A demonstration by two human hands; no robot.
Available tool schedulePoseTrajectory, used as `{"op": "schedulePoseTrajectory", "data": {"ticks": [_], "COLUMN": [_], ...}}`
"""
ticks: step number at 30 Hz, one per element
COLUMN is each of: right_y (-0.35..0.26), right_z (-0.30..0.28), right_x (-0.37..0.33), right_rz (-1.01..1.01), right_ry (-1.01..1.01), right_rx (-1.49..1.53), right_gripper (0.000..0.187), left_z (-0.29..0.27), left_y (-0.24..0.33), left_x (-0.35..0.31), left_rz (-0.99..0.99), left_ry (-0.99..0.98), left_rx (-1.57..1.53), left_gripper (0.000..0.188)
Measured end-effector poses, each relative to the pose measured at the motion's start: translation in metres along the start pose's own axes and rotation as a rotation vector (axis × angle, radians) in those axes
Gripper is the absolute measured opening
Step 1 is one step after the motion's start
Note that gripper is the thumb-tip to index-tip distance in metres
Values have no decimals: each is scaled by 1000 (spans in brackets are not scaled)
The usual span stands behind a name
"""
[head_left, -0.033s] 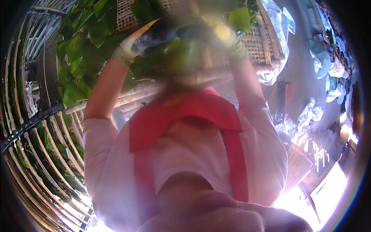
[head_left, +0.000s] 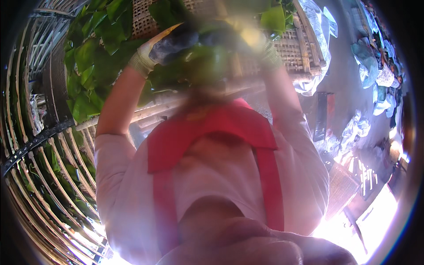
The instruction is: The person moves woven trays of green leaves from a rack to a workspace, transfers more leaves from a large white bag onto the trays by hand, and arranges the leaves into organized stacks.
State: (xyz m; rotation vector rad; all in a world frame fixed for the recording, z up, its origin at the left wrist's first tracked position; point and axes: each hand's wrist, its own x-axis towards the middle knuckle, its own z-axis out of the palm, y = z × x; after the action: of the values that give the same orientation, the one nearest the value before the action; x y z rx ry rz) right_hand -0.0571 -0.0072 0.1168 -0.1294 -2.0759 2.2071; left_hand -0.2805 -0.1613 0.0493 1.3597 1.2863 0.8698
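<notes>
My left hand (head_left: 173,46) wears a knitted glove with a pale cuff, a dark grey palm side and a yellow-orange thumb that sticks out. Its fingers appear closed on a green leaf (head_left: 204,66), which lies blurred between my two hands. Opposite it, my right hand (head_left: 252,40), in a matching glove, is at the leaf's right side; blur hides its fingers, so its grip cannot be made out. Beneath both hands is a woven bamboo tray (head_left: 297,53) with a cane rim. More broad green leaves (head_left: 90,55) spread over its left part.
Bamboo slat racks (head_left: 57,163) with leaves behind them fill the left side. Silvery plastic sheeting (head_left: 324,57) edges the tray on the right. Beyond are crumpled clear plastic (head_left: 355,126), piled bags (head_left: 369,66) on the grey floor (head_left: 340,84), and a brownish board (head_left: 342,187).
Both hands have shifted very slightly over the tray. The leaf remains between them.
</notes>
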Motion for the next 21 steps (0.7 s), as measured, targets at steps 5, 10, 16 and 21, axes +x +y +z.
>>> {"op": "schedulePoseTrajectory", "data": {"ticks": [5, 10, 16, 21], "right_y": [20, 57, 86, 92], "right_z": [-11, -5, 45, 33], "right_x": [4, -16, -8, -23], "right_rz": [-164, -320, -215, -15], "right_ry": [141, 576, 169, 43], "right_rx": [-8, 290, 701, -48], "right_gripper": [42, 39, 44, 47], "left_z": [7, 32, 51, 66], "left_y": [-13, 53, 83, 69], "left_x": [-9, -19, -26, -61], "left_rz": [33, 36, 69, -5], "left_ry": [-1, 219, 384, 441], "left_rx": [-521, -902, -914, -693], "left_gripper": [43, 40, 41, 41]}}
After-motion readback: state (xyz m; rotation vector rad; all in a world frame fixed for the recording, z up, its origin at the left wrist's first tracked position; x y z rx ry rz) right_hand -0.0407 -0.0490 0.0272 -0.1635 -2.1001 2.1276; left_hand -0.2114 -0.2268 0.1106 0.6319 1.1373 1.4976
